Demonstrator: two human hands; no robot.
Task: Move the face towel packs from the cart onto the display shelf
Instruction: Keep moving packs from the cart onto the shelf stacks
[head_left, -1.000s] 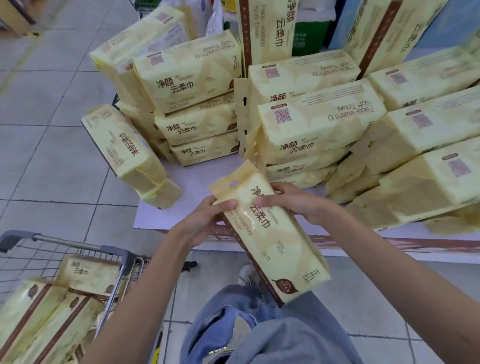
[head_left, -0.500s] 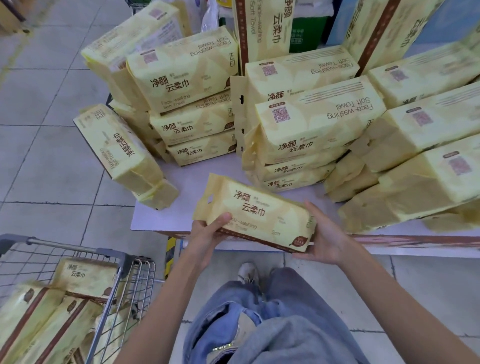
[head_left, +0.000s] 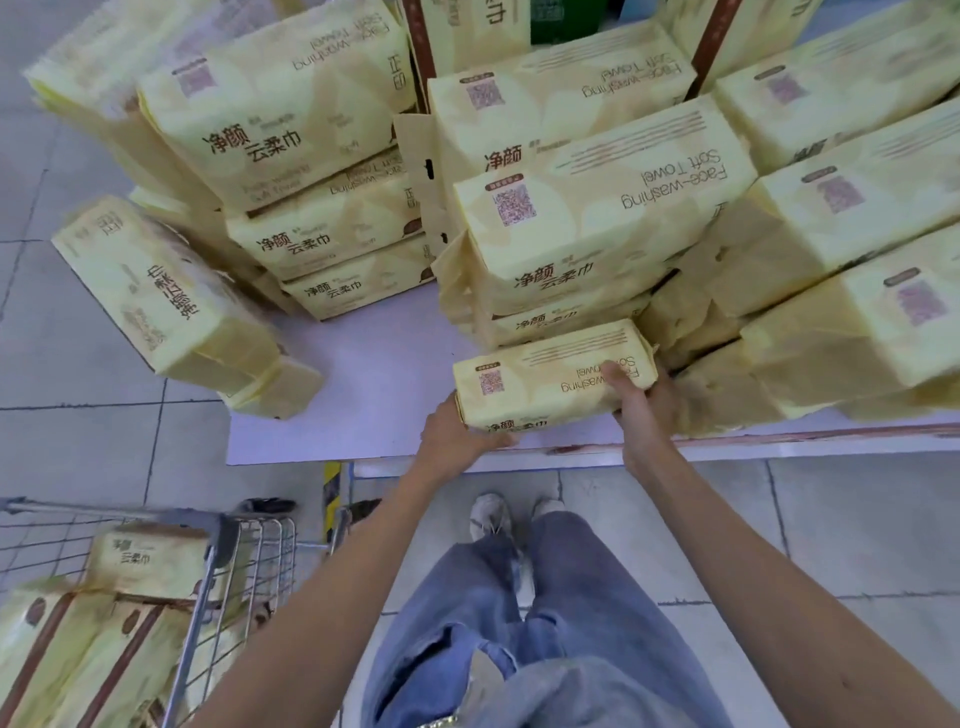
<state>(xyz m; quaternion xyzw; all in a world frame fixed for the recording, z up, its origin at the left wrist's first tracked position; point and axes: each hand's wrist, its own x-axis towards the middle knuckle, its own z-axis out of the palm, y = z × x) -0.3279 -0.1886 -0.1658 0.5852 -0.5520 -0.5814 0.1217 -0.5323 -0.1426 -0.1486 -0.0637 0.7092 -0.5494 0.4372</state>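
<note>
Grey floor tiles (head_left: 78, 441) ran under a low display shelf (head_left: 374, 384), a pale board loaded with yellow face towel packs. You held one pack (head_left: 540, 379) by both ends. It lay flat and lengthwise across the front of the shelf, printed top up, just in front of the middle stack (head_left: 597, 223) and close against that stack's lowest pack. Whether its underside rested on the board or hung just above it could not be told.

Your left hand (head_left: 457, 441) gripped the near left corner, with the thumb up against the left end and the fingers curled under the front edge. Your right hand (head_left: 639, 410) gripped the right end. Its thumb pressed on top over the lettering, and its other fingers wrapped round the end, mostly hidden behind the pack.

To the left of the middle stack stood a second stack (head_left: 291, 119) of three packs with more behind it, and a bare strip of board lay between the two. One tilted pack (head_left: 166, 301) leaned at the shelf's left edge, overhanging the floor. A right-hand pile (head_left: 831, 322) of packs filled that side of the shelf, just beside the right end of the pack you held.

Your wire cart (head_left: 218, 540) stood at your lower left, well apart from the stacks, with several packs (head_left: 140, 558) lying in its basket. Your jeans (head_left: 519, 623) and pale shoes (head_left: 488, 514) showed below, toes near the shelf's front edge.
</note>
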